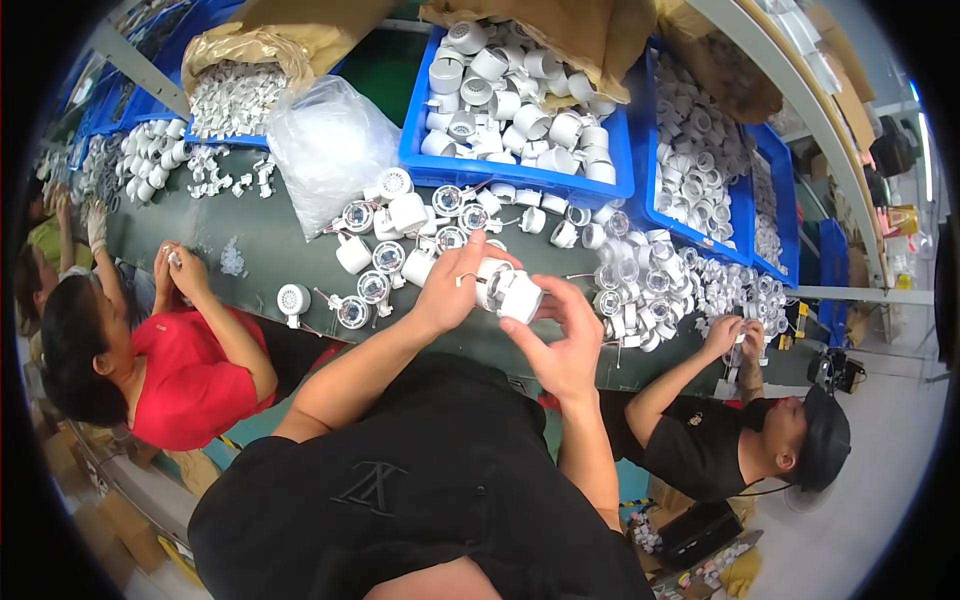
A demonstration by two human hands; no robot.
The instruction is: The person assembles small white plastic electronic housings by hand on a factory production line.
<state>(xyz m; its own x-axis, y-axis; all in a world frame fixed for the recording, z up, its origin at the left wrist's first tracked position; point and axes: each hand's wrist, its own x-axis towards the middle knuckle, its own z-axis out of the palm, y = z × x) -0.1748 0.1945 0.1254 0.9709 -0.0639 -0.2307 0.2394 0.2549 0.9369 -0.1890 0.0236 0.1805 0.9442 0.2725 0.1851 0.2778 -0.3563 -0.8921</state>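
In front of my chest, my left hand (450,287) closes round a white lamp body (489,280) with a clear or shiny end. My right hand (566,345) grips a white cup-shaped lamp housing (521,299) between thumb and fingers. The two parts meet or nearly meet end to end; whether they are joined I cannot tell. Just beyond my hands, white lamp heads (388,257) with round glossy faces and short wires lie in a loose group on the dark green table (265,215).
Blue bins (520,180) of white housings line the table's far side. A clear plastic bag (330,145) stands left of them. More lamp heads (645,295) are piled at right. Co-workers work on both sides: a red shirt (200,375) left, a black cap (826,435) right.
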